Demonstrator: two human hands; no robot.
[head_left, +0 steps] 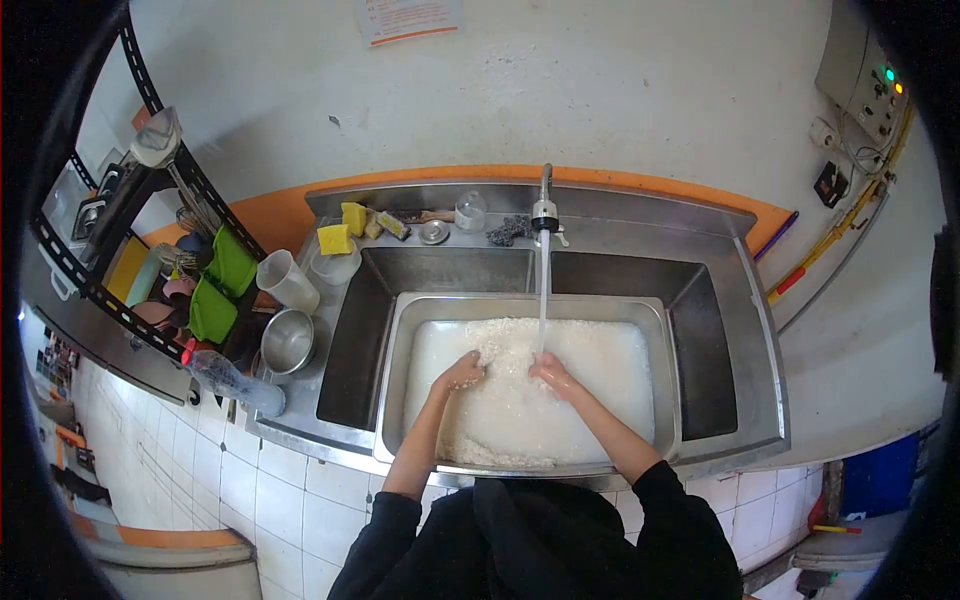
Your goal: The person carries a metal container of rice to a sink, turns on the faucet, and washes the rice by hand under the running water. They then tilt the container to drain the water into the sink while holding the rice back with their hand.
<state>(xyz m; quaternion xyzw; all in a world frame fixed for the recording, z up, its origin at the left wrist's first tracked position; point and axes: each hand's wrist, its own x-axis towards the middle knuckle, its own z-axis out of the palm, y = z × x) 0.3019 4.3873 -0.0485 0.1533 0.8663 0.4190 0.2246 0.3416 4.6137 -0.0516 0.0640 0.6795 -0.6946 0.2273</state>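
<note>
A large rectangular steel pan [670, 400] sits over the double sink, holding cloudy white water and pale grains that look like rice [500, 345]. My left hand [463, 372] reaches into the left half of the pan, its fingertips hidden among the wet grains. Right of it, my right hand [553, 377] is at the water with curled fingers; whatever they hold is hidden. From the faucet [545, 212] a stream of water [544, 290] falls into the pan, right by my right hand.
Behind the sink [705, 330] lie yellow sponges [335, 239], a clear jar [470, 211] and a dark scrubber [510, 231]. On the left stand a steel bowl [288, 342], a plastic pitcher [287, 281], a red-capped bottle [233, 381] and a loaded rack [150, 240].
</note>
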